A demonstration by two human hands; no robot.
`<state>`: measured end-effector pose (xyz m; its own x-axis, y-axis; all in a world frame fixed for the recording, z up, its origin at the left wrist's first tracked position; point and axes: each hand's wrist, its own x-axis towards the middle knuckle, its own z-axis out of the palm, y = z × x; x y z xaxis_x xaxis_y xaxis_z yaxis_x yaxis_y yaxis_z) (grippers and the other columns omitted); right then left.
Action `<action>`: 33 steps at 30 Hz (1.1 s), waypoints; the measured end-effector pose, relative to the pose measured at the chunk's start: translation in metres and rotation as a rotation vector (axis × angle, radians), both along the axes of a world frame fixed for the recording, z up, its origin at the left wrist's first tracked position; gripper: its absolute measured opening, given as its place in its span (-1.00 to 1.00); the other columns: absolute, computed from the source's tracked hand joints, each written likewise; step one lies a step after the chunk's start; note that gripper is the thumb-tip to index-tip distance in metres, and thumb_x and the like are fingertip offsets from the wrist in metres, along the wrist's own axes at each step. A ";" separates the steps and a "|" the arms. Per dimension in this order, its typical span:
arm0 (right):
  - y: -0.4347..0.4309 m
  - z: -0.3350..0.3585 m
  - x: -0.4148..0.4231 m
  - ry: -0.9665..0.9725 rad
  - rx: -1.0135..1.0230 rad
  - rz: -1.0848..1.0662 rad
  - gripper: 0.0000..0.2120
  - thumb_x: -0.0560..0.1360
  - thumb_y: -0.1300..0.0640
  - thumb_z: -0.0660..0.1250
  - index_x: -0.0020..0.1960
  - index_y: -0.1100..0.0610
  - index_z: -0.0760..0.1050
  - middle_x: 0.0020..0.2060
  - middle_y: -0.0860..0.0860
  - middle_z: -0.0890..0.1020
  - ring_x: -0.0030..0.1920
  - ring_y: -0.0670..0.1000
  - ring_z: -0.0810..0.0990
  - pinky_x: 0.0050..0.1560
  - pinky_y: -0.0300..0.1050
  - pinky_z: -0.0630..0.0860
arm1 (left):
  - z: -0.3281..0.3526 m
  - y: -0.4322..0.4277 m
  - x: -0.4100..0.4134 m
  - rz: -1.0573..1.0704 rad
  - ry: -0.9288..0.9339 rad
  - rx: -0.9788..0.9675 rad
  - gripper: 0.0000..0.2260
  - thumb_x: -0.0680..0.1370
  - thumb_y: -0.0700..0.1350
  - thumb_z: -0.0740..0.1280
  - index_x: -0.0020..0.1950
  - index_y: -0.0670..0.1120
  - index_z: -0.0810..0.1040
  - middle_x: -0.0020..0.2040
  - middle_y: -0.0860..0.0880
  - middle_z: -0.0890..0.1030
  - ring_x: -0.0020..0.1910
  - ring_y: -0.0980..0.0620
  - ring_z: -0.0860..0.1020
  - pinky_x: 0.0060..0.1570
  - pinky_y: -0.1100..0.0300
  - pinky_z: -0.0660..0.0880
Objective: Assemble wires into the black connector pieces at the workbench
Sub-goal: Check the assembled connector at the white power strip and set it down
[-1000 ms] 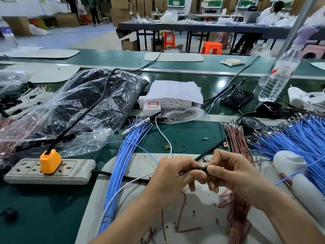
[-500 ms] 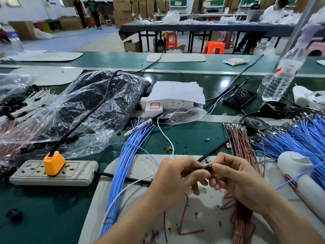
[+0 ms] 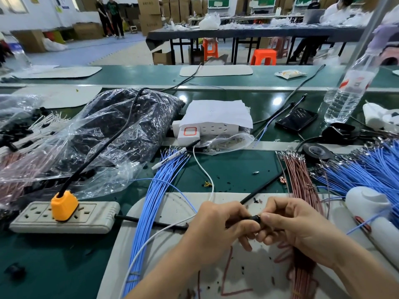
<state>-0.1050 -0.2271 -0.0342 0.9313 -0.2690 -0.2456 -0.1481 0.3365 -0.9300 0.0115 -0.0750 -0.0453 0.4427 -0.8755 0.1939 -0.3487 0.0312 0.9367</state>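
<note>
**A:** Where did the piece sit relative to the hands?

**B:** Right between them, in the lower centre of the frame. The left hand (image 3: 218, 225) had its fingers curled round one end of the small black plastic connector piece (image 3: 255, 219). The right hand (image 3: 298, 225) pinched the other end with thumb and forefinger. Both were held above the pale grey work mat (image 3: 151, 244).

**A:** How did it look?

**B:** It was short, dark and roundish. Fingers hid most of it, so I couldn't tell whether any wire was seated in it. A thin black cable (image 3: 263, 188) ran from the hands toward the upper right.

**A:** And around them?

**B:** A bundle of light blue wires (image 3: 151, 201) lay just left of the hands, and a bundle of reddish-brown wires (image 3: 300, 178) passed under the right hand. Farther left sat a beige plastic power strip (image 3: 86, 216) with an orange plug (image 3: 63, 205) in it. Above that was a crinkled clear plastic bag of black parts (image 3: 108, 134).

**A:** Was any writing readable?

**B:** None. The clear plastic water bottle (image 3: 349, 89) at the upper right carried a red-and-white label, but its print was too blurred to read. The white power strip (image 3: 207, 130) at mid-frame showed only an orange-outlined rectangle.
</note>
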 end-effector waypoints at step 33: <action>0.007 -0.001 0.003 -0.087 -0.237 -0.050 -0.87 0.36 0.19 0.39 -0.19 0.28 0.60 -0.33 0.19 0.62 -0.37 0.08 0.57 -0.35 -0.19 0.55 | -0.001 -0.001 0.001 0.094 -0.111 0.046 -0.93 0.53 -0.09 0.38 -0.15 0.06 0.57 -0.41 0.14 0.60 -0.51 0.10 0.55 -0.39 0.25 0.52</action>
<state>-0.1021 -0.2206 -0.0352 0.9303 -0.3558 -0.0893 -0.0524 0.1121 -0.9923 0.0123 -0.0758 -0.0466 0.5010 -0.8403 0.2070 -0.4492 -0.0481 0.8921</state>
